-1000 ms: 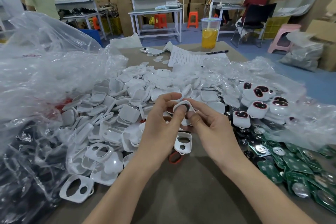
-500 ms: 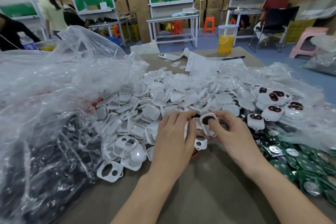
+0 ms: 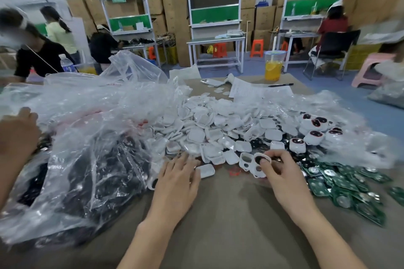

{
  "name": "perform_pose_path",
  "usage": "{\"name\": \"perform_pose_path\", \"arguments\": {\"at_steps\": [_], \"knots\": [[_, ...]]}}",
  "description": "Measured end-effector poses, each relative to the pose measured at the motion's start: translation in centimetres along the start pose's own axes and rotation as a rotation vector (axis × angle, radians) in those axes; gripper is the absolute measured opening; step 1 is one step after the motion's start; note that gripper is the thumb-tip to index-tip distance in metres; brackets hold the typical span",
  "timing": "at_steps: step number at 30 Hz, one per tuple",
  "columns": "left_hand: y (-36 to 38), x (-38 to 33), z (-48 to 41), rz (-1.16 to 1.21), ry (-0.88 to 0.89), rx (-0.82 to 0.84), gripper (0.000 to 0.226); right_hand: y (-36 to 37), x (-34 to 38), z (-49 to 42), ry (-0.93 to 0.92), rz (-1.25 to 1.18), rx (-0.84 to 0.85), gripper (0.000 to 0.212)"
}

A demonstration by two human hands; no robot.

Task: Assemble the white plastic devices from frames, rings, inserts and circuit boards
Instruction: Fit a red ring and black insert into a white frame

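A: Where is the frame (image 3: 257,173)?

B: In the right hand (image 3: 282,174), held low over the table (image 3: 229,220) at the near edge of the shell pile (image 3: 218,129). Thumb and fingers pinch it, with the thumb over the dark upper opening.

A: How will it handle?

B: By its look it is light and stiff: thin moulded plastic, smooth and probably slick. It likely flexes a little across the openings, so the outer rim is the place to hold, not the narrow bridge between the holes. Whatever sits in the upper opening could pop out if pressed off-centre.

A: And the left hand (image 3: 179,172)?

B: It is at nine o'clock from the frame, fingers straight and spread, lying on loose white parts at the pile's edge. It grips nothing that shows.

A: Room to move?

B: Open tabletop lies at six o'clock, the easiest way. The pile at twelve o'clock would likely slide if nudged. The finished devices (image 3: 314,133) sit on film at two o'clock. The boards (image 3: 349,188) are at four o'clock, and the table's right edge seems to run just beyond them. Past the left hand at nine o'clock a bag (image 3: 87,137) heaps high, with another person's hand (image 3: 19,131) at its far side. The cup (image 3: 273,67) stands well apart at twelve o'clock.
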State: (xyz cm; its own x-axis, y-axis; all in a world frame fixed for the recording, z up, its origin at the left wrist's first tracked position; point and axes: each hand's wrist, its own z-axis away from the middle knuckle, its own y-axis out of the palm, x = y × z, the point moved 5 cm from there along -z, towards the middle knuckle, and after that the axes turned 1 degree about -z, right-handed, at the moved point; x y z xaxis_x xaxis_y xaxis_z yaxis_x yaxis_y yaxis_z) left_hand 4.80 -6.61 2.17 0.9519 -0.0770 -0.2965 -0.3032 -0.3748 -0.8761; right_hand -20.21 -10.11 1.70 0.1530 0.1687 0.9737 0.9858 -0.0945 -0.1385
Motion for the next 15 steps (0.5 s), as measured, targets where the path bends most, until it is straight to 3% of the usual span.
{"name": "perform_pose_path", "arguments": {"at_steps": [5,8,11,13,15], "knots": [[-0.7,-1.3,0.3,0.233,0.223,0.051,0.024,-0.1,0.1,-0.1,0.013,-0.058,-0.029,0.027],[-2.1,-0.5,-0.4,0.367,0.142,-0.107,0.019,-0.1,0.0,-0.2,0.008,-0.027,-0.037,0.027],[-3.7,1.1,-2.1,0.375,0.013,-0.256,0.015,-0.3,-0.2,-0.3,0.021,0.033,-0.067,0.013],[-3.9,2.2,-3.7,0.303,-0.057,-0.197,0.019,-0.6,-0.4,-0.4,0.027,0.102,-0.09,0.01],[-3.4,3.1,-5.1,0.127,-0.066,-0.035,0.025,-0.7,-0.4,-0.5,0.02,0.125,-0.112,0.01]]}}
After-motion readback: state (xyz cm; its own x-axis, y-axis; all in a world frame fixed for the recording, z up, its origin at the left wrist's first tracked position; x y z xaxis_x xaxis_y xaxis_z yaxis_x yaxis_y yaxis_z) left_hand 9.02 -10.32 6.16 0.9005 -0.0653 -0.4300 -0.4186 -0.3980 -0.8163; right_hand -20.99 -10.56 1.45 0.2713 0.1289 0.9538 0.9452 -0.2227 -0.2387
